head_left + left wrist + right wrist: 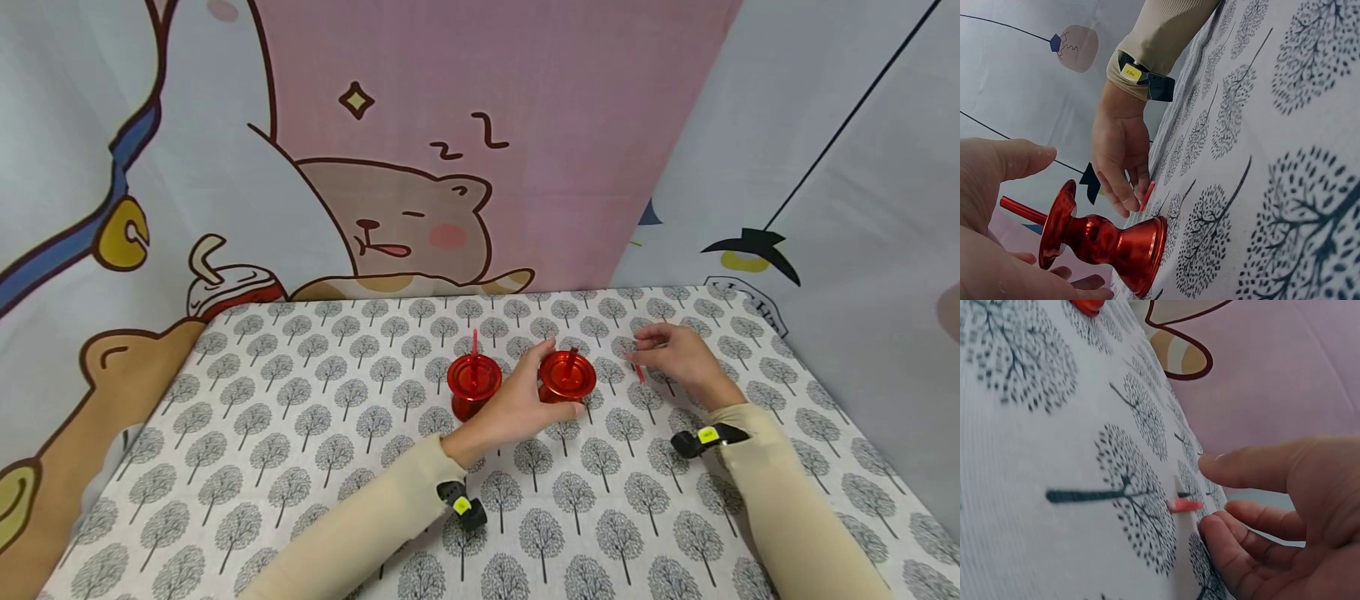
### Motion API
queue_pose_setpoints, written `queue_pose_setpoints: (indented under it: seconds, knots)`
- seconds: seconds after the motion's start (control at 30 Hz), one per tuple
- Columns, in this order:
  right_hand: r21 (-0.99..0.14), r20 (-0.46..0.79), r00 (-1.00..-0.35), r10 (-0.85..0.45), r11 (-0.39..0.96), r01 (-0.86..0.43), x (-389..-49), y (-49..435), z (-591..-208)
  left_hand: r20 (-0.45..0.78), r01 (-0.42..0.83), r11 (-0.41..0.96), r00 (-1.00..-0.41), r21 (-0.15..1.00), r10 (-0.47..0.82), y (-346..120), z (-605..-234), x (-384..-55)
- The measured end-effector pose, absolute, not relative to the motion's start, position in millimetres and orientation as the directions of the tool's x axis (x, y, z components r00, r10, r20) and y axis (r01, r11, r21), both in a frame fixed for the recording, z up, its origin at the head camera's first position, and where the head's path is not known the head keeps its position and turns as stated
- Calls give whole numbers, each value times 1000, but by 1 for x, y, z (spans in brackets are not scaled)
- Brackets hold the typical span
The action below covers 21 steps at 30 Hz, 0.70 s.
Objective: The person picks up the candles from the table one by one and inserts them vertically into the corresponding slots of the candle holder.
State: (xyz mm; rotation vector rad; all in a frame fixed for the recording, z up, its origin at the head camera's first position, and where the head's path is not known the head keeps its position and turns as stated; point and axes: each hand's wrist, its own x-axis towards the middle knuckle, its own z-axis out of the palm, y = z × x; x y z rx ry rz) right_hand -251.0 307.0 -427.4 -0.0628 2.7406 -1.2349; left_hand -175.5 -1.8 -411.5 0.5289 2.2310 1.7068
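Observation:
Two shiny red candle holders stand upright on the cloth. The left candle holder (463, 407) carries a thin red stick (475, 343) rising from its dish. Around the right candle holder (567, 377) my left hand (525, 398) is spread, fingers on the far side and thumb on the near side. In the left wrist view, the thumb stands apart from this candle holder (1100, 240), which has a short red tube (1022, 209) on top. My right hand (681, 358) hovers with thumb and fingers parted beside a small red stick (1186, 505) at the cloth.
A white tablecloth (330, 454) printed with grey trees covers the table. Behind it hangs a curtain (585, 125) with cartoon animals, and pale fabric (885, 208) stands along the right side. A strap with a small black device (461, 504) is on each wrist.

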Motion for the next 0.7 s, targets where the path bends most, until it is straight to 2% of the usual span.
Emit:
queue_pose_setpoints:
  seconds: [0.5,0.7]
  knots:
    - [-663,-141,-979,-144,748,-15,-254,315,-428,-12,126,282,-897,951,442,0,-411,-175]
    - [-592,-151,-979,-140,805,-23,-252,311,-421,-15,126,289,-897,949,443,-1,-411,-175]
